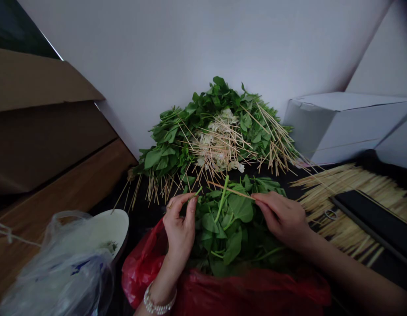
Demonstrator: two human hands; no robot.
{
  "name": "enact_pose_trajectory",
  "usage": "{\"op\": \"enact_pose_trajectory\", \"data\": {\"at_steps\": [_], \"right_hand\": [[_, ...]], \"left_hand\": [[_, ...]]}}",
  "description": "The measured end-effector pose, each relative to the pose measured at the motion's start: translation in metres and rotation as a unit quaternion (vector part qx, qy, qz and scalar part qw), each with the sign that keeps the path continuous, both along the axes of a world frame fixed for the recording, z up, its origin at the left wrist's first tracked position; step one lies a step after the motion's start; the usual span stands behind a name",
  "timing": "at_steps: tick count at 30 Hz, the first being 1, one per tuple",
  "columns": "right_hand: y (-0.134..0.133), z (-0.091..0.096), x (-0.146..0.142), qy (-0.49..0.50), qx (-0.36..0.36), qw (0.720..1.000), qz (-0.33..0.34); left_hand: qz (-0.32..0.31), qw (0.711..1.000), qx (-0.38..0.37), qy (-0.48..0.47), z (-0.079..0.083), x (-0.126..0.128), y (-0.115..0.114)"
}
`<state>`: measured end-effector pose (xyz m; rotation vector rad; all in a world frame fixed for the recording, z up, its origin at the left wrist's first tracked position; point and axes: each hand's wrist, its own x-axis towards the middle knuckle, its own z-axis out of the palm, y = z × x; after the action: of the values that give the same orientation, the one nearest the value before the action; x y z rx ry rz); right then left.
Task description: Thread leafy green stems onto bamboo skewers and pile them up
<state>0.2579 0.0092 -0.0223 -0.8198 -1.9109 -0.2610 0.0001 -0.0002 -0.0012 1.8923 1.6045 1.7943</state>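
Observation:
My left hand [181,226] pinches a short green stem [199,191] between thumb and fingertips. My right hand [284,217] has its fingers closed on one end of a thin wooden skewer [238,192], which points left toward the other hand. A thicker green stalk [222,199] crosses the skewer; whether it is pierced I cannot tell. Beneath both hands, loose leafy greens [234,245] fill an opened red plastic bag [223,294].
Against the wall lies a heap of skewered greens [170,131] with pale skewered leaves [219,136]. Many loose skewers [322,184] and a dark phone-like slab [374,219] lie right. A white bowl [119,219], clear plastic bag [58,272], cardboard box [41,145] and white box [348,123] stand around.

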Motion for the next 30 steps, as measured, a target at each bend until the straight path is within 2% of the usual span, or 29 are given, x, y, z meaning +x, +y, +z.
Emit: {"op": "enact_pose_trajectory", "data": {"at_steps": [4,13,15,19,26,30], "right_hand": [[-0.002,-0.008,-0.003,-0.046,0.015,0.999,0.021],[0.0,-0.009,-0.001,-0.082,0.017,0.996,0.012],[0.0,-0.009,-0.001,-0.083,0.016,0.996,0.01],[-0.001,-0.009,-0.001,-0.078,0.017,0.997,0.008],[-0.001,-0.008,-0.002,-0.081,0.016,0.997,0.005],[-0.001,-0.009,-0.001,-0.082,0.013,0.997,0.005]], "left_hand": [[-0.065,0.985,-0.083,-0.135,0.002,0.006,-0.002],[-0.104,0.955,-0.13,-0.244,0.006,0.009,-0.005],[-0.131,0.935,-0.154,-0.29,0.006,0.009,-0.005],[-0.186,0.872,-0.198,-0.407,0.006,0.009,-0.004],[-0.23,0.833,-0.224,-0.451,0.008,0.006,0.001],[-0.235,0.82,-0.234,-0.466,0.012,0.005,0.003]]}}
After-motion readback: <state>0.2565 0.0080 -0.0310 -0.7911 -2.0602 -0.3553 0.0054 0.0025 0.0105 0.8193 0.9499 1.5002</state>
